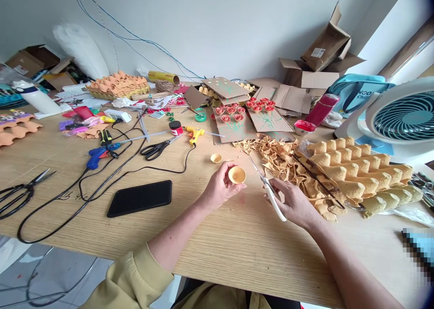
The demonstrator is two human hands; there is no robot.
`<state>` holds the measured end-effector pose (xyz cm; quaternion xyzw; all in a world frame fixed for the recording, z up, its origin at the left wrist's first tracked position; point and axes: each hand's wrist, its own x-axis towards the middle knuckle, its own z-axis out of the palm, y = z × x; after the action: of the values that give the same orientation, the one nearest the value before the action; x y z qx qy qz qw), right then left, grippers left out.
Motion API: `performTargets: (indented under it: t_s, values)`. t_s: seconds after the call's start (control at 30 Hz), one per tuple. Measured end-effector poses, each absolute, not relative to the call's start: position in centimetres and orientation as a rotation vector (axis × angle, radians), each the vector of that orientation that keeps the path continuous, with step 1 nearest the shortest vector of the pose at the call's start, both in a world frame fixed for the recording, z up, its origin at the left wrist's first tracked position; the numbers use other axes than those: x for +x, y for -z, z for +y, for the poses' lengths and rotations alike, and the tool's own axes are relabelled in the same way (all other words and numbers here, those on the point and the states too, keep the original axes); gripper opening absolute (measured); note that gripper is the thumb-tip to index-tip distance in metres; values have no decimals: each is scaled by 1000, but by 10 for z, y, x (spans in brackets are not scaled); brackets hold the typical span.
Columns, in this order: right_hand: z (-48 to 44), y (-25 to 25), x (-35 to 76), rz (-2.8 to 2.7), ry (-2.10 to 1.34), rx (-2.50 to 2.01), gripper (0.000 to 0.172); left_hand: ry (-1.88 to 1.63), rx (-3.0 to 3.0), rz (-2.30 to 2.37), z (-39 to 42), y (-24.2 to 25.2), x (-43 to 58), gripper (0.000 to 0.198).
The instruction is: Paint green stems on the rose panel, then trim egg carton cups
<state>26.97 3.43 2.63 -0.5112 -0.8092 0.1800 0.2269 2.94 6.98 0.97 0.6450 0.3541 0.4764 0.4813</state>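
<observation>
Between the fingers and thumb of my left hand (222, 185) is a small round cup cut from egg carton (237, 175), its hollow facing me. My right hand (294, 203) grips white-handled scissors (275, 199), whose blades point up and left, apart from the cup. A second egg-carton cup (216, 158) sits on the table just beyond my left hand. Behind the scissors lies a heap of torn carton scraps (281, 162).
Stacked egg cartons (359, 173) and a white fan (400, 119) stand at right. Red paper flowers (229, 110) rest on painted cardboard. To the left are a phone (139, 198), black scissors (156, 149), a yellow glue gun (194, 134), a blue glue gun (97, 156) and loose cables.
</observation>
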Motion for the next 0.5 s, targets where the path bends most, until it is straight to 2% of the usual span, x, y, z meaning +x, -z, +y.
performTargets:
  t_s: [0.1, 0.3, 0.5]
  values:
    - [34, -24, 266, -2201, -512, -1408, 24, -1162, 1600, 871, 69, -9, 31, 50]
    - [33, -20, 267, -2165, -560, -1407, 22, -1102, 1379, 795, 67, -8, 35, 57]
    - [35, -19, 269, -2184, -594, -1417, 22, -1119, 1338, 743, 67, -7, 37, 52]
